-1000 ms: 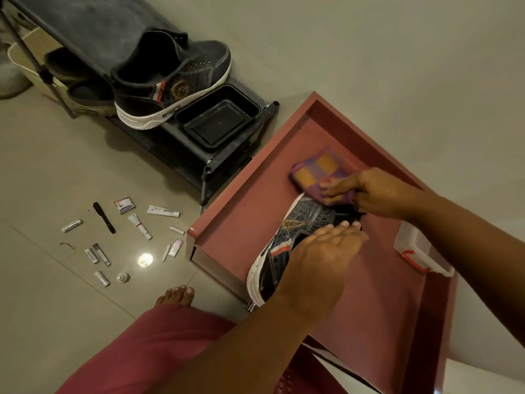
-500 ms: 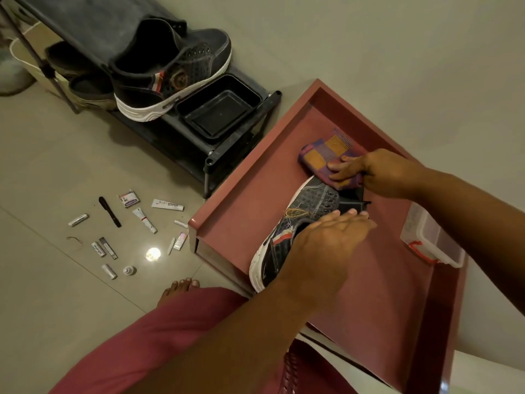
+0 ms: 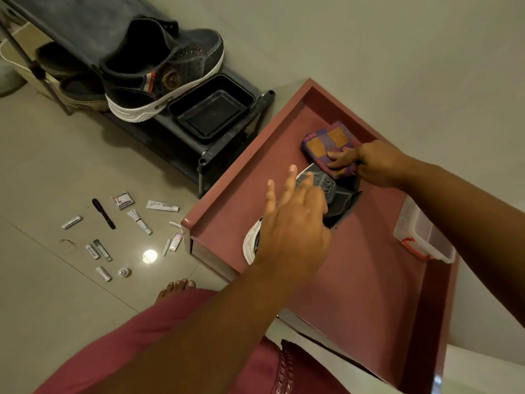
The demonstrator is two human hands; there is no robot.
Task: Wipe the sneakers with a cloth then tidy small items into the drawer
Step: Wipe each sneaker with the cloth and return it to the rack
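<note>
lifting off the sneaker point(image 3: 318, 189), left hand point(image 3: 292, 226); fingers now spread

Dim warm light; glare spot on floor point(image 3: 149, 255); left hand motion-blurred; wide-angle edge bending.

Pale grey-beige wall point(image 3: 369, 46) fills the upper right, plain and unmarked. Floor point(image 3: 56, 166) is glossy beige tile with thin grout lines; a small round bright reflection of a light point(image 3: 149, 255) sits on it. Black metal-frame shoe rack point(image 3: 204, 159) stands against the wall at upper left, with a dark upper shelf point(image 3: 71, 15). Reddish-brown bench point(image 3: 355, 280) with a raised rim sits right of the rack. Lighting dim and warm.
</note>
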